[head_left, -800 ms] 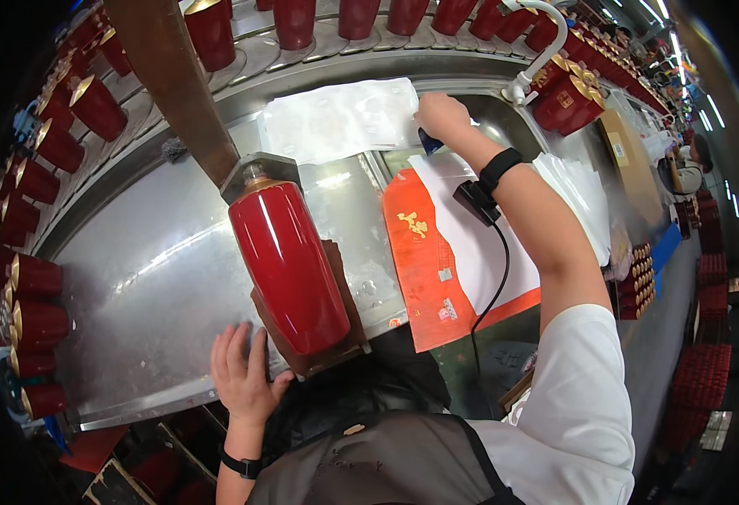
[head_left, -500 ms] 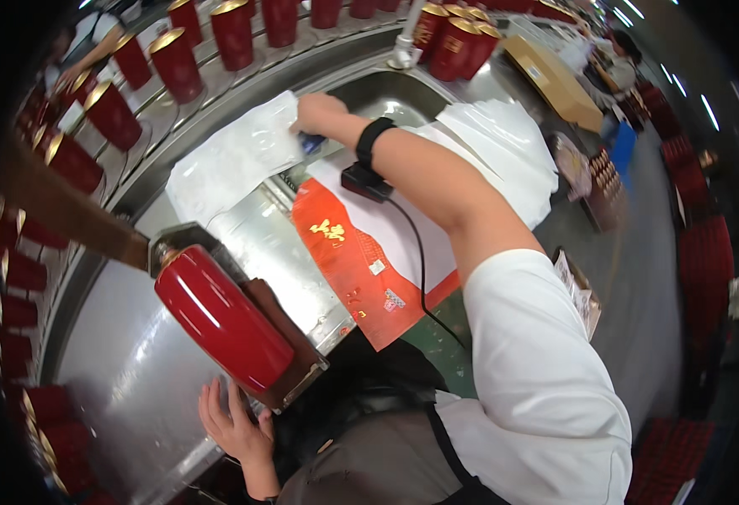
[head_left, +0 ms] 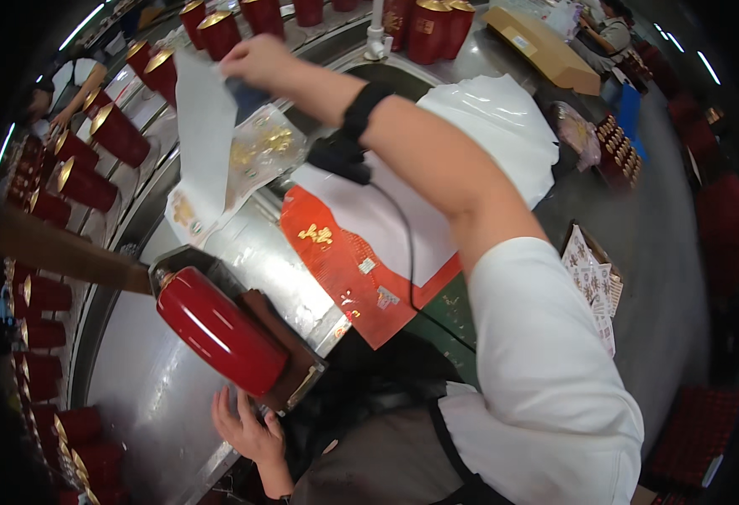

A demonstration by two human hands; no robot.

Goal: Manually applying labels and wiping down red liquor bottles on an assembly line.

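Steel counter (head_left: 142, 370): right hand (head_left: 260, 63) grips a sheet (head_left: 203, 139) partly lifted off gold motifs (head_left: 278, 138); left hand (head_left: 252, 431) sits splayed beside a bottle (head_left: 220, 331), its upward face undecorated.

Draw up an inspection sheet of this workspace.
Surface: shiny metal table.
Job's things: red bottle lying in a holder; white sheet raised beside clear sheet with gold designs.
Clutter: orange sheet, partly under white paper.
Grips: left grip open near the holder; right grip, blurred, at the white sheet's edge.
Cables: black cable from black box near right wrist.
Surroundings: red containers; person upper left.
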